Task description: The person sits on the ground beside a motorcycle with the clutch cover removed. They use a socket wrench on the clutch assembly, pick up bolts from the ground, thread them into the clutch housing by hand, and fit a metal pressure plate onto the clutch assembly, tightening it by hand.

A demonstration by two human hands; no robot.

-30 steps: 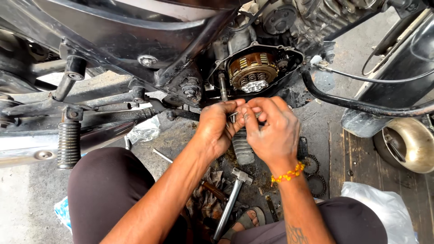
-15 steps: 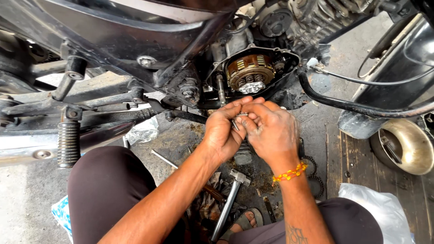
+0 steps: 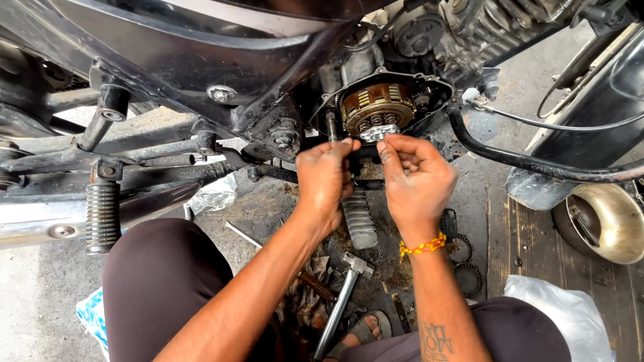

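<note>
An open motorcycle clutch [image 3: 376,110] with brown plates and a silver centre plate sits in the engine case above my hands. My left hand [image 3: 325,177] is curled, its thumb tip up against the clutch's lower edge. My right hand [image 3: 416,177], a yellow bead bracelet [image 3: 422,247] on its wrist, has its fingertips pinched together just under the silver plate. Whether either hand hides a small part I cannot see. A ribbed rubber peg [image 3: 359,218] lies right below both hands.
A metal bar tool [image 3: 342,302] and a thin rod [image 3: 245,236] lie on the oily ground between my knees. Toothed rings [image 3: 466,268] lie right of my wrist. A chrome exhaust [image 3: 604,221], white bag [image 3: 570,315], black hose [image 3: 537,164] and ribbed footrest [image 3: 102,214] surround me.
My hands were pressed together lower down, working something small. They have come apart and risen to the clutch's lower edge.
</note>
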